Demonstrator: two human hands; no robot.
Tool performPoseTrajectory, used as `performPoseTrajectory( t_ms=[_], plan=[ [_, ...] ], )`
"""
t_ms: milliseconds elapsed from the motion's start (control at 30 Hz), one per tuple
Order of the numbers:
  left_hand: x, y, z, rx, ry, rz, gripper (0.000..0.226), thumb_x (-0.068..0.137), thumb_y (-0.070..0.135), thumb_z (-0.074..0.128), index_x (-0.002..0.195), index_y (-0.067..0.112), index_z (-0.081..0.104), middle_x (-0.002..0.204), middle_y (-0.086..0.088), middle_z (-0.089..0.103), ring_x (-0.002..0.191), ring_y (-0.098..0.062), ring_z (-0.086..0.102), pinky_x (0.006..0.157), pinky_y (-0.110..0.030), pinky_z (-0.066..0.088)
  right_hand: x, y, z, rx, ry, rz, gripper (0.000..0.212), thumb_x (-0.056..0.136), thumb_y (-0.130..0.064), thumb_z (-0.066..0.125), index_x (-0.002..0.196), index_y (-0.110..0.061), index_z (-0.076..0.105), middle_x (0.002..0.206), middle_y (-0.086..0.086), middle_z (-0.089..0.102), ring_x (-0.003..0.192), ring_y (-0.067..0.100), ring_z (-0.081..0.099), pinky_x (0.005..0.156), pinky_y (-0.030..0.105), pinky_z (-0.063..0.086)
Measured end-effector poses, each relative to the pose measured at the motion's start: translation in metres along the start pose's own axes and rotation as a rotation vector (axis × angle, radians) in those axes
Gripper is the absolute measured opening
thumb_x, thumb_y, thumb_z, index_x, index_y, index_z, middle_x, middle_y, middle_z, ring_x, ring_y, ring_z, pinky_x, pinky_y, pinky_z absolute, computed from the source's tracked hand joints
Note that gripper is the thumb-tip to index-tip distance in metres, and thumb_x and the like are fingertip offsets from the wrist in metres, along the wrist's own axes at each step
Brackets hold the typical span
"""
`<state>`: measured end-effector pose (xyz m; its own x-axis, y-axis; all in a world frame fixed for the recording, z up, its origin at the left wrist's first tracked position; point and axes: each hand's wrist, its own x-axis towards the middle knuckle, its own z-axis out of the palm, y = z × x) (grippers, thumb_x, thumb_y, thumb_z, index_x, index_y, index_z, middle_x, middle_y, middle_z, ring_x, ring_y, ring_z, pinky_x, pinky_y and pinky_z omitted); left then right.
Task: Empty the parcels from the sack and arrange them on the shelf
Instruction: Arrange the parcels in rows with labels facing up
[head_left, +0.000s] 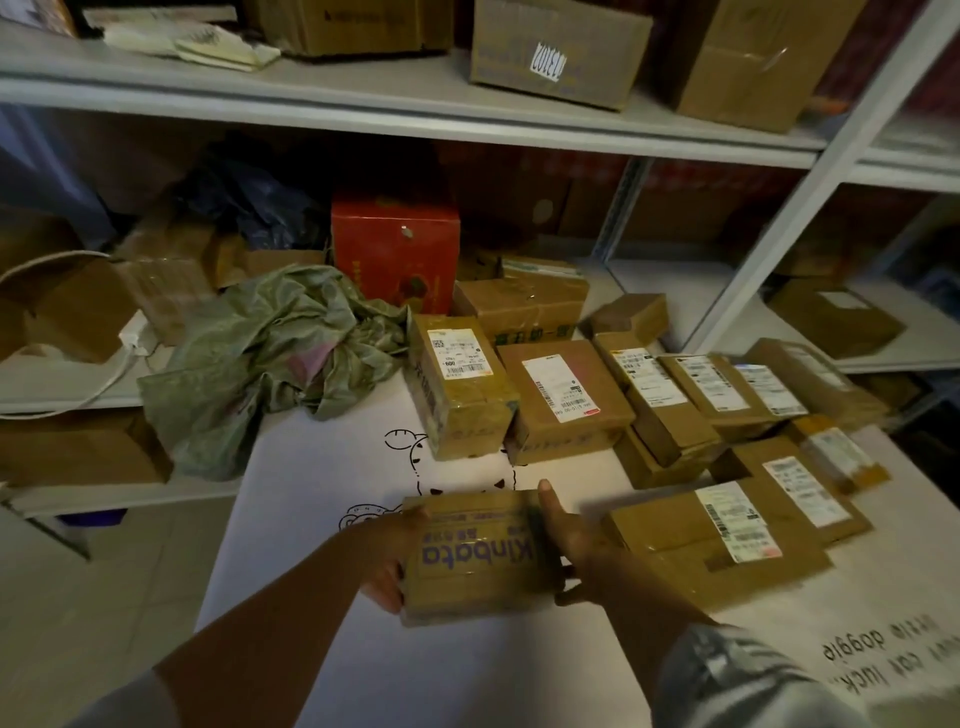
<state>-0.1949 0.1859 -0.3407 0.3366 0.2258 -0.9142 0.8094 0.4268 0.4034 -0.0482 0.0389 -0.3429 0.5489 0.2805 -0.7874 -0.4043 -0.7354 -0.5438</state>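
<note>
a taped cardboard parcel printed with purple lettering, held above the white worktop between both hands; the left hand cups its left end with fingers curled under the edge, the right hand clamps the right end with the thumb laid up over the top face, so the load is shared at opposite ends and the box stays level, presumably ready for a lift toward the shelf; beyond it, near the far edge of the worktop, the other parcels lie in a loose cluster, labels mostly upward, which would keep the addresses readable for sorting; one box stands taller at the left of the group, with flatter ones touching or overlapping to its right; the green sack lies slack and crumpled at the left, partly over the worktop edge, and looks empty, suggesting the tipping-out is done and the arranging is what remains; a red box stands behind on the lower shelf among other cartons; the upper shelf carries several brown cartons with gaps between them
</note>
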Motion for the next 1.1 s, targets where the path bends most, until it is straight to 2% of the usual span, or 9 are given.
performPoseTrajectory(
  t_ms=[167,300,367,467,634,700,834,967,1100],
  plan=[
    [-0.006,0.016,-0.018,-0.088,-0.051,0.083,0.07,0.097,0.052,0.034,0.137,-0.005,0.039,0.133,-0.033,0.049,0.126,-0.042,0.048,0.1,-0.046,0.041,0.007,-0.011,-0.017,0.15,0.082,-0.065,0.092,0.079,-0.083,0.023,0.147,-0.022,0.03,0.147,0.017,0.041,0.133,0.044,0.038,0.1,0.069,0.032],
    [-0.002,0.024,-0.029,-0.16,0.014,0.145,0.076,0.092,0.058,0.042,0.143,0.002,0.031,0.128,-0.032,0.054,0.116,-0.044,0.056,0.095,-0.049,0.047,0.015,-0.016,-0.027,0.232,0.1,-0.2,0.124,0.036,-0.105,0.031,0.124,-0.022,0.06,0.123,0.011,0.064,0.112,0.034,0.059,0.102,0.058,0.041],
    [-0.002,0.024,-0.028,-0.152,-0.011,0.121,0.081,0.09,0.062,0.042,0.147,0.008,0.025,0.128,-0.032,0.054,0.114,-0.044,0.058,0.092,-0.049,0.049,0.019,-0.017,-0.025,0.176,0.121,-0.199,0.127,0.038,-0.104,0.028,0.129,-0.02,0.055,0.127,0.012,0.062,0.114,0.033,0.058,0.099,0.048,0.042],
    [-0.005,0.023,-0.023,-0.097,-0.061,0.079,0.082,0.088,0.067,0.037,0.143,0.008,0.032,0.131,-0.034,0.051,0.117,-0.045,0.056,0.094,-0.049,0.049,0.022,-0.02,-0.023,0.173,0.15,-0.125,0.146,0.027,-0.104,0.025,0.139,-0.013,0.044,0.135,0.016,0.054,0.122,0.037,0.051,0.107,0.055,0.036],
    [-0.008,0.026,-0.02,-0.133,-0.087,0.107,0.082,0.086,0.07,0.034,0.143,0.012,0.034,0.132,-0.034,0.048,0.117,-0.046,0.054,0.08,-0.049,0.052,0.0,-0.036,-0.023,0.163,0.216,-0.129,0.106,0.073,-0.087,0.032,0.142,-0.006,0.039,0.141,0.017,0.047,0.125,0.035,0.047,0.102,0.047,0.041],
    [-0.008,0.029,-0.023,-0.196,-0.109,0.2,0.068,0.091,0.065,0.029,0.137,0.018,0.04,0.135,-0.026,0.047,0.125,-0.042,0.047,0.093,-0.054,0.044,-0.001,-0.035,-0.029,0.181,0.158,-0.137,0.093,0.08,-0.082,0.029,0.136,-0.009,0.045,0.134,0.014,0.051,0.119,0.033,0.049,0.092,0.047,0.041],
    [0.001,0.019,-0.041,-0.276,-0.008,0.334,0.048,0.098,0.053,0.031,0.108,0.014,0.057,0.131,-0.016,0.054,0.121,-0.032,0.049,0.106,-0.052,0.035,0.014,-0.015,-0.038,0.29,0.119,-0.174,0.08,0.086,-0.077,0.022,0.116,-0.012,0.059,0.111,0.013,0.062,0.1,0.027,0.056,0.103,0.054,0.035],
    [0.022,-0.006,-0.042,-0.149,0.066,0.249,0.053,0.096,0.05,0.04,0.137,0.016,0.041,0.147,-0.017,0.04,0.134,-0.035,0.039,0.106,-0.056,0.034,0.017,0.006,-0.029,0.179,0.18,-0.107,0.071,0.095,-0.062,0.027,0.133,-0.006,0.048,0.134,0.016,0.054,0.108,0.032,0.057,0.077,0.037,0.046],
    [0.026,-0.01,-0.023,-0.199,-0.029,0.206,0.063,0.095,0.05,0.041,0.146,0.018,0.028,0.15,-0.016,0.033,0.136,-0.036,0.036,0.105,-0.056,0.036,0.015,0.012,-0.012,0.092,0.043,-0.033,0.076,0.088,-0.07,0.035,0.143,-0.017,0.036,0.141,0.014,0.047,0.118,0.035,0.055,0.087,0.051,0.046]
  ],
)
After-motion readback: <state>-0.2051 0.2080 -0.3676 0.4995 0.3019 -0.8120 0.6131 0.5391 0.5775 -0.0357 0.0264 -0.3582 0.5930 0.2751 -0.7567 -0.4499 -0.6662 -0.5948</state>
